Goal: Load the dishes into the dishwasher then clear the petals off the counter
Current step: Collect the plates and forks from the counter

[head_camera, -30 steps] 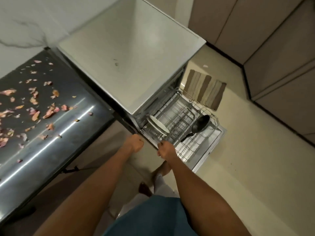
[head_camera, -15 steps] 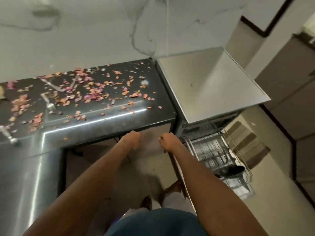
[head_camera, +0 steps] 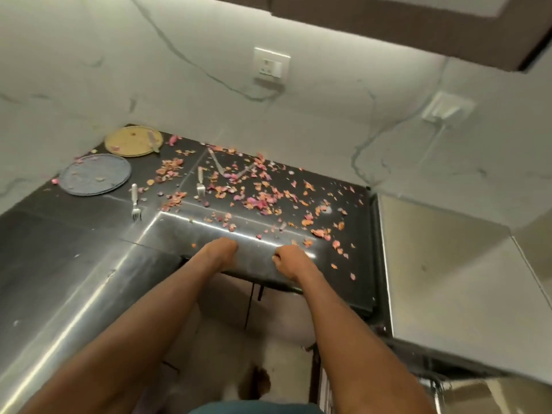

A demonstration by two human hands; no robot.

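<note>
Pink and orange petals (head_camera: 257, 192) lie scattered over the black counter (head_camera: 74, 264). A yellow plate (head_camera: 131, 141) with a knife on it and a blue plate (head_camera: 94, 174) sit in the far left corner. Two forks (head_camera: 136, 201) (head_camera: 200, 182) and two knives (head_camera: 216, 162) lie among the petals. My left hand (head_camera: 221, 253) and my right hand (head_camera: 288, 259) hover over the counter's near edge, fingers curled, holding nothing. The dishwasher's silver top (head_camera: 448, 279) is at the right; its rack is out of sight.
A marble-look wall rises behind the counter with two power sockets (head_camera: 271, 63) (head_camera: 446, 109). Dark upper cabinets hang overhead. Beneath the counter's edge there is pale floor, where my foot (head_camera: 260, 382) shows.
My view has swung left and up from the open dishwasher rack to the counter. Both hands rose from beside the rack to the counter's near edge, still holding nothing.
</note>
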